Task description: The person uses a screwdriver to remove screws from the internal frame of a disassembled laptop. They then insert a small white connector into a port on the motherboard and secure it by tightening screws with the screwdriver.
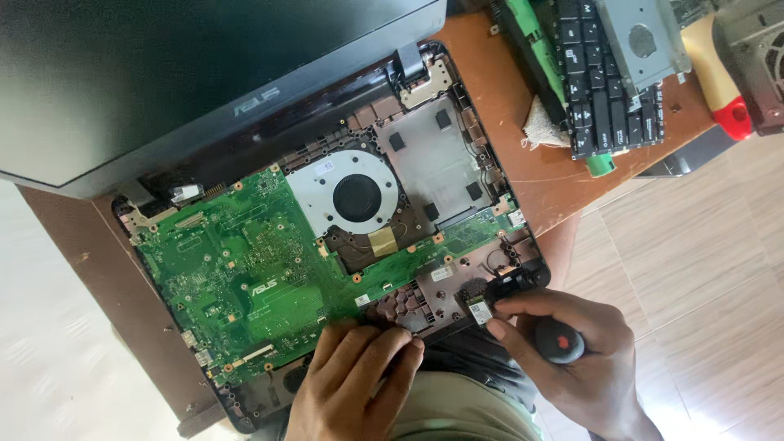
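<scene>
Right hand (584,359): closed around a screwdriver (558,340) with a black handle and a red spot, its fingertips at a small green card (480,311) on the near right corner of the laptop.
Left hand (353,384): fingers together and bent, tips pressing down on the laptop's near edge, just left of the card; it grips nothing.
Card: lies flat in the laptop base (445,167), beside a black cable end.
Motherboard (245,278): green, bare, fills the left half of the base, just beyond the left hand.
Fan (357,198): round, black in a white housing, at the middle of the base.
Screen (147,73): dark, tilted back on the far side.
Worktop (555,175): brown, carries the laptop.
Keyboard (600,90): black, loose, at the worktop's far right, under a metal bracket (641,41).
Cloth (543,126): white, just left of the keyboard.
</scene>
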